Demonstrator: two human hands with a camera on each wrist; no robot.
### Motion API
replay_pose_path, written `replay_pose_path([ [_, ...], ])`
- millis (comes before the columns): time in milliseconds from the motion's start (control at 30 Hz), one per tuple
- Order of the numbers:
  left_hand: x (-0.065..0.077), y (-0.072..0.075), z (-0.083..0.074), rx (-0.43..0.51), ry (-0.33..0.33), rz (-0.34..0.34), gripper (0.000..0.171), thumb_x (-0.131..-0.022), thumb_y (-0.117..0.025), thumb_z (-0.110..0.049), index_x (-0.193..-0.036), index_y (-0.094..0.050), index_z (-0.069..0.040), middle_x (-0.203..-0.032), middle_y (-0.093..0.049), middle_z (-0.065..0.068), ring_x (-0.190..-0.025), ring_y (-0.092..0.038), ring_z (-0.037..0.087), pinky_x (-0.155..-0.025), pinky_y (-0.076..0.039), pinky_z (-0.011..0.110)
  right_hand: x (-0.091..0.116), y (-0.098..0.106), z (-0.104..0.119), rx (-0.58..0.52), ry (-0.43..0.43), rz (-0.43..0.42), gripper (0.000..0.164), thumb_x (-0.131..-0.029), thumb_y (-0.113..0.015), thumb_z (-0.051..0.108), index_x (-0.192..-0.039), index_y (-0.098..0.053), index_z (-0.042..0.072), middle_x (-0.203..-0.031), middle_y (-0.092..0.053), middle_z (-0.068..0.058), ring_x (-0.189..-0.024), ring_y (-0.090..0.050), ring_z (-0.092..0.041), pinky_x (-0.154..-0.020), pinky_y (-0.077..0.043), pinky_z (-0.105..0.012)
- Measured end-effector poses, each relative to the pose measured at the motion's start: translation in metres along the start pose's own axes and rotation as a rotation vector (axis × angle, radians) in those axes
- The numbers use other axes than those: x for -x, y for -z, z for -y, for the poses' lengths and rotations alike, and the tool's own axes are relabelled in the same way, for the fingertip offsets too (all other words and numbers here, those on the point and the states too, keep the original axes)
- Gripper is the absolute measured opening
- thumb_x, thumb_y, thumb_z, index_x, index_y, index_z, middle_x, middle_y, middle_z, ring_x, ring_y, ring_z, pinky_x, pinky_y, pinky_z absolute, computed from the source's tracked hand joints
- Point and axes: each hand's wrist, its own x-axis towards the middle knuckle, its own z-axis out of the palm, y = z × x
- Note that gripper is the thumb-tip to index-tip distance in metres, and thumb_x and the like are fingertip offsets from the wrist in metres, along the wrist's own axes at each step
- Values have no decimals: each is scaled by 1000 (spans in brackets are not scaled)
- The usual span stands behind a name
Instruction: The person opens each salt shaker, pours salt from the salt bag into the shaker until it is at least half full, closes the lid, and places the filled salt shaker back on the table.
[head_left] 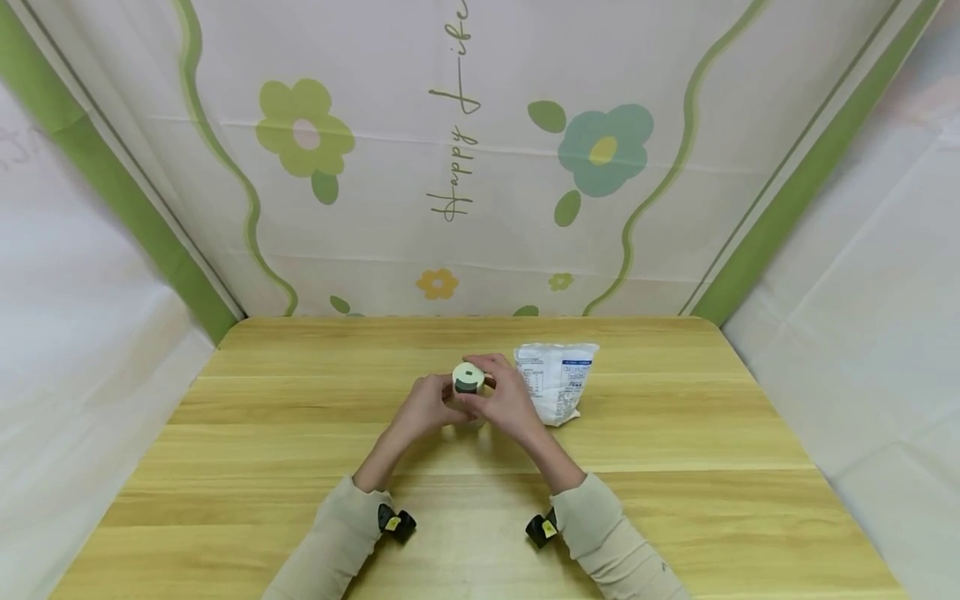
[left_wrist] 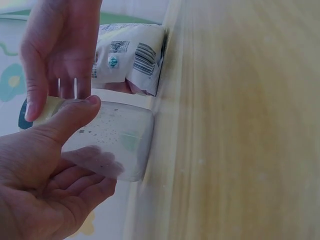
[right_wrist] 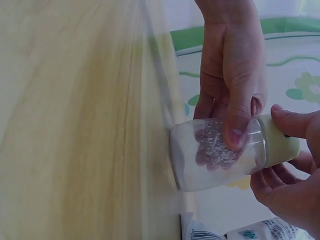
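Observation:
A clear jar [right_wrist: 200,175] with a pale cream-green lid [right_wrist: 281,147] stands upright on the table between both hands. White specks cling to its see-through wall. My left hand [head_left: 429,408] holds the body of the jar, with the thumb on the near side and the fingers curved behind it. At the top, my right hand [head_left: 513,408] grips the lid between thumb and fingers. A dark grey patch marks the lid's near side, and a small dark slot shows on its top in the head view.
Just right of the right hand, a white printed packet [head_left: 558,383] stands on the wooden table [head_left: 300,450]; a barcode shows on it in the left wrist view. Fabric walls [head_left: 510,233] with flower prints enclose the table at the back and sides.

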Motion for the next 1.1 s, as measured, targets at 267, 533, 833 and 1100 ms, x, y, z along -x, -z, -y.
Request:
replay_pose_path([
  [267, 1, 0, 1, 3, 1, -5, 26, -75, -87, -16, -94, -70, -9, -62, -42, -5, -58, -34, 9, -53, -27, 21, -1, 6, 1, 43, 7, 66, 62, -83, -79, 9, -140, -55, 6, -138, -59, -16, -125, -59, -32, -102, -50, -40],
  [533, 1, 0, 2, -1, -6, -12, 28, -76, -87, -17, -97, -70, -10, -71, -57, -4, -64, -45, 7, -58, -36, 21, -2, 6, 0, 56, 3, 87, 67, -83, -80, 12, -143, -50, 6, -138, -60, -18, -125, -60, -35, -103, -50, -45],
  [833, 1, -1, 0, 4, -24, -16, 31, -76, -86, -15, -103, -73, -10, -95, -75, 2, -81, -62, 8, -74, -52, 27, -1, -3, -1, 63, -25, -26, 56, -77, -86, 13, -128, -63, 5, -124, -64, -14, -118, -62, -30, -100, -52, -45],
  [1100, 1, 0, 0, 10, -16, -13, 28, -75, -87, -18, -96, -70, -8, -66, -43, -6, -60, -34, 8, -56, -27, 21, -1, 2, -1, 16, -5, 12, 60, -80, -82, 7, -134, -58, 1, -130, -64, -17, -120, -63, -33, -100, -52, -42],
])
